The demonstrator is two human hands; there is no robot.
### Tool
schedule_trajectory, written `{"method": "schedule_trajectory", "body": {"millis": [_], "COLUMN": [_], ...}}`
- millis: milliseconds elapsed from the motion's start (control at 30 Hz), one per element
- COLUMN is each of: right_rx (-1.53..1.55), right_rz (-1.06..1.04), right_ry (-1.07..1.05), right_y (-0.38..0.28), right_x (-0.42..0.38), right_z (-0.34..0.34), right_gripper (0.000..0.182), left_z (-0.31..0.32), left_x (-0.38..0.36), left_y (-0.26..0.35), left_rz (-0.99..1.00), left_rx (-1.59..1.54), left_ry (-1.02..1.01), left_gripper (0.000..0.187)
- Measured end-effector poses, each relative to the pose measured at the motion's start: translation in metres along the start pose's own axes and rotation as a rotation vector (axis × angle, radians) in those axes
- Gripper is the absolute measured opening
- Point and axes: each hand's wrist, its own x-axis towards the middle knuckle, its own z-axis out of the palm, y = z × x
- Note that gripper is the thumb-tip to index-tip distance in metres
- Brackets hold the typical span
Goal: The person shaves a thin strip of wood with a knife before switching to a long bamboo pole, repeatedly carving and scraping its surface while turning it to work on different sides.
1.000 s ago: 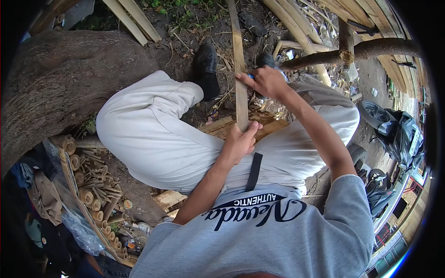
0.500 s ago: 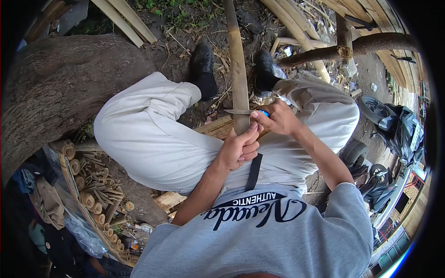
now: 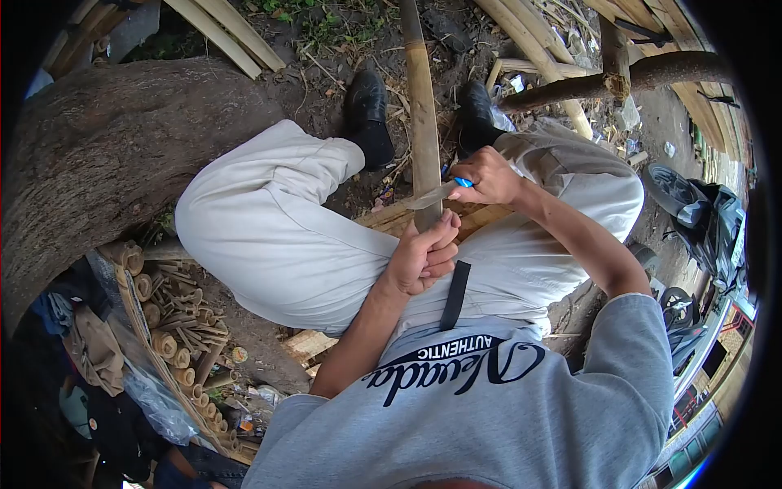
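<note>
A long bamboo slat (image 3: 422, 114) runs from between my shoes toward my lap. My left hand (image 3: 423, 254) is closed around its near end, thumb lying along the top. In my right hand (image 3: 491, 179) is a knife (image 3: 434, 196) with a blue handle, my fingers wrapped round the grip. Its blade crosses the slat just beyond my left fingertips, with the flat side partly facing up. The near tip of the slat is hidden inside my left hand.
A thick tree trunk (image 3: 122, 155) lies at the left. Cut bamboo pieces (image 3: 175, 342) are piled at lower left beside a plastic sheet (image 3: 159, 399). A wooden pole (image 3: 652, 75) and bamboo poles (image 3: 529, 45) stand at upper right. A parked motorcycle (image 3: 709, 220) is farther right.
My right hand has drawn slightly away from my left, its thumb off the slat. The knife blade has turned and shows more of its flat. The whole view has shifted a little.
</note>
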Motion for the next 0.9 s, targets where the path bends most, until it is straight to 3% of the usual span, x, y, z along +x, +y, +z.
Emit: {"method": "schedule_trajectory", "body": {"millis": [33,133,167,233,333,433,567,700,767,867,900], "right_rx": [0.003,0.102,-0.039,0.065,0.153,0.099,0.034,0.009,-0.027,0.2,0.178], "right_rz": [0.002,0.431,0.494,0.513,0.554,0.257,0.211,0.675,0.557,0.66,0.581], "right_ry": [-0.002,0.129,0.145,0.172,0.158,0.107,0.075,0.212,0.251,0.229,0.149], "right_y": [0.002,0.022,0.037,0.043,0.017,-0.007,0.01,0.078,0.089,0.052,0.052], "right_x": [-0.002,0.0,0.0,0.006,0.002,-0.01,0.0,0.041,0.06,0.067,0.054], "right_z": [0.004,0.007,0.002,0.0,0.007,0.016,0.005,0.006,0.0,-0.008,0.002], "right_gripper": [0.055,0.053,0.054,0.061,0.054,0.052,0.053,0.065,0.069,0.068,0.064], "left_z": [0.0,0.001,0.001,0.004,0.008,0.005,0.006,0.007,0.006,0.001,-0.001], "left_x": [0.0,-0.003,-0.003,0.0,-0.002,0.001,0.0,0.0,0.0,-0.007,-0.008], "left_y": [0.0,-0.002,-0.002,0.0,0.004,0.001,0.002,-0.001,0.0,0.002,0.002], "left_rz": [-0.008,-0.015,-0.026,-0.019,-0.025,-0.045,-0.044,-0.047,-0.043,-0.025,-0.02], "left_rx": [0.005,0.003,0.006,0.01,-0.039,-0.034,-0.018,0.039,0.048,-0.075,-0.094], "left_ry": [0.01,-0.04,-0.043,-0.026,-0.031,-0.022,0.003,0.037,0.042,-0.037,-0.057], "left_gripper": [0.019,0.025,0.025,0.026,0.027,0.02,0.02,0.021,0.021,0.02,0.02]}}
